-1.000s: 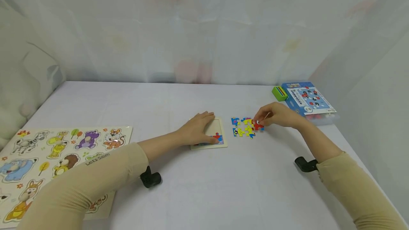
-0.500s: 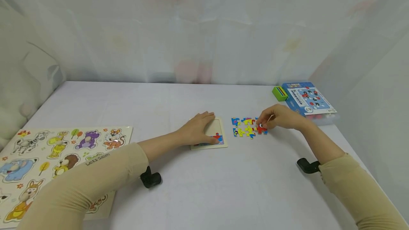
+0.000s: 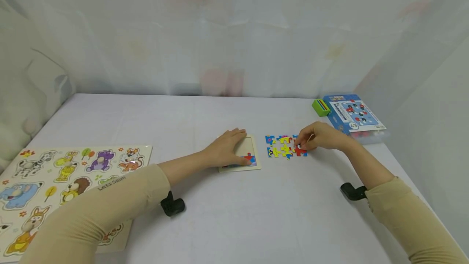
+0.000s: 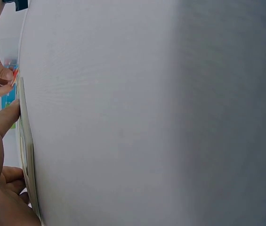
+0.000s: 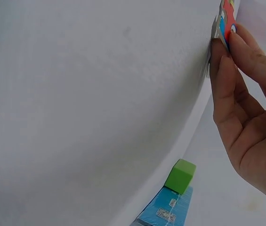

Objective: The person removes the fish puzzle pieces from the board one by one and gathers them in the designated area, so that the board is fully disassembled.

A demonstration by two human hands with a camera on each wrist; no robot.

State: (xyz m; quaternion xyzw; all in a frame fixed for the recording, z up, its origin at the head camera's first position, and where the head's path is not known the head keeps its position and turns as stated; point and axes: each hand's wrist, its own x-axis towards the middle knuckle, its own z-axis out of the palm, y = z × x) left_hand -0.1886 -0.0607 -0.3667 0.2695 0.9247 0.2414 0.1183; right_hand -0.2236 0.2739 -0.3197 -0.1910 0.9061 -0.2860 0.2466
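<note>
My right hand (image 3: 319, 135) pinches a red and blue jigsaw puzzle piece (image 3: 301, 152) with an eye printed on it, thumb against one face in the right wrist view. The piece is low over the table, at the right end of several yellow and blue puzzle pieces (image 3: 275, 151) laid in two rows. To their left lies a small wooden puzzle tray (image 3: 242, 146), with a red and blue piece (image 3: 250, 157) at its near right corner. My left hand (image 3: 221, 150) rests across this tray, fingers and thumb stretched out, hiding its left part.
A large board with animal pictures (image 3: 100, 160) covers the table's left side, partly under my left sleeve. At the back right stand a blue box (image 3: 355, 113) with a clear base and a small green block (image 3: 320, 107). White cloth (image 3: 146, 52) hangs behind the table.
My right hand has moved the red puzzle piece a little to the right, away from the yellow pieces, and slightly nearer. My left hand stays where it was on the tray.
</note>
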